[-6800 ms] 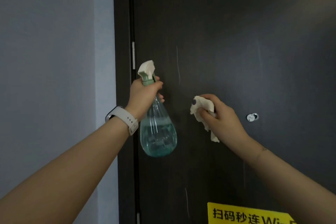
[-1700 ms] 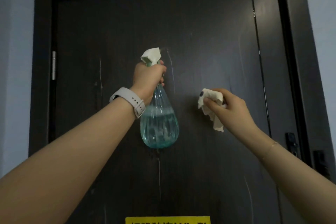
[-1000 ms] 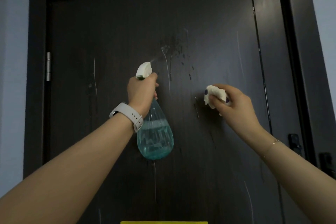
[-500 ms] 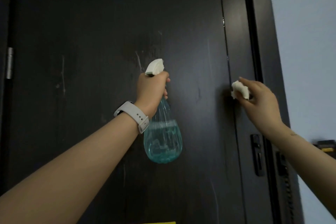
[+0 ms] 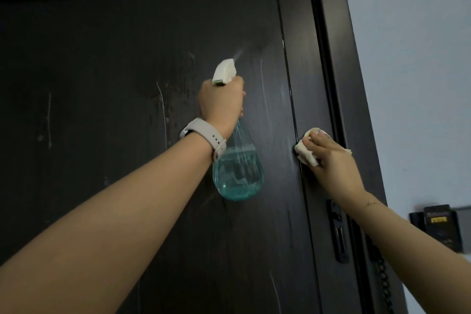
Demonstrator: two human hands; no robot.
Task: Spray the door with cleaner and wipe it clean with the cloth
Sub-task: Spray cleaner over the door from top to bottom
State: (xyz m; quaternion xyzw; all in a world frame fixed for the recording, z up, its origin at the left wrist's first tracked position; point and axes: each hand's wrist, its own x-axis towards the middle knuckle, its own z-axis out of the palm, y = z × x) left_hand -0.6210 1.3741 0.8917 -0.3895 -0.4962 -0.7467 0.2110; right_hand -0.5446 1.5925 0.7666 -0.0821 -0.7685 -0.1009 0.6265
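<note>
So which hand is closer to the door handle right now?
Right. The right hand, holding the cloth, is just above the door handle; the left hand grips the spray bottle farther left.

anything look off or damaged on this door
Pale vertical streaks mark the dark door; whether scratches or drips I cannot tell. Wet speckles sit left of the spray bottle. Nothing looks broken or askew.

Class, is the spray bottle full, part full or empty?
Part full: in the spray bottle, blue liquid fills only the lower bulb; its neck is clear.
</note>
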